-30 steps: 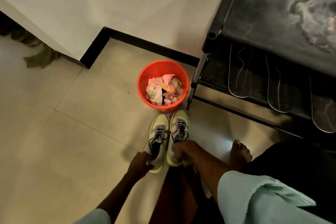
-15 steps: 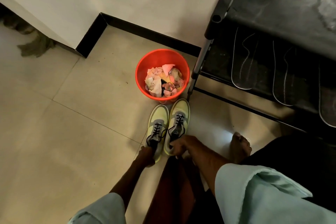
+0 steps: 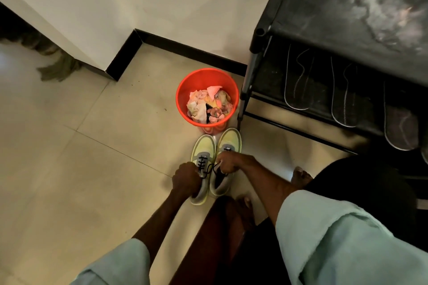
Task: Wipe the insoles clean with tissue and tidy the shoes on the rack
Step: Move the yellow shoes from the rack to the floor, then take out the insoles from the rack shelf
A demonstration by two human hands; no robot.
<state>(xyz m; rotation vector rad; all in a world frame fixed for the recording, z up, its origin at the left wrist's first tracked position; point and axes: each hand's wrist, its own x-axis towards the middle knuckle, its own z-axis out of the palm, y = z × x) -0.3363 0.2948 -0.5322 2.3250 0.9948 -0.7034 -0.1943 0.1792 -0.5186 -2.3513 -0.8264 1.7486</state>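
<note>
Head view: pair of yellow-green lace-up sneakers [image 3: 204, 148] on the near floor, toes just beside an orange plastic bucket [image 3: 185, 85] of crumpled tissue, left of the black metal shoe rack [image 3: 324, 7]. Left hand [image 3: 186, 178] has fingers curled round one sneaker's collar; right hand [image 3: 228, 164] pinches the other's tongue and laces. Likely hazards: a lace-only hold slipping, or a toe knocking the bucket.

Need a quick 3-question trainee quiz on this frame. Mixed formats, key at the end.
1. True or false: the left hand and right hand each grip one of the yellow-green sneakers.
2. The orange bucket holds: A) water B) crumpled tissue C) a shoe.
3. Fill in: the dark insoles lie on the black ____.
Key: 1 true; 2 B; 3 rack.
</note>
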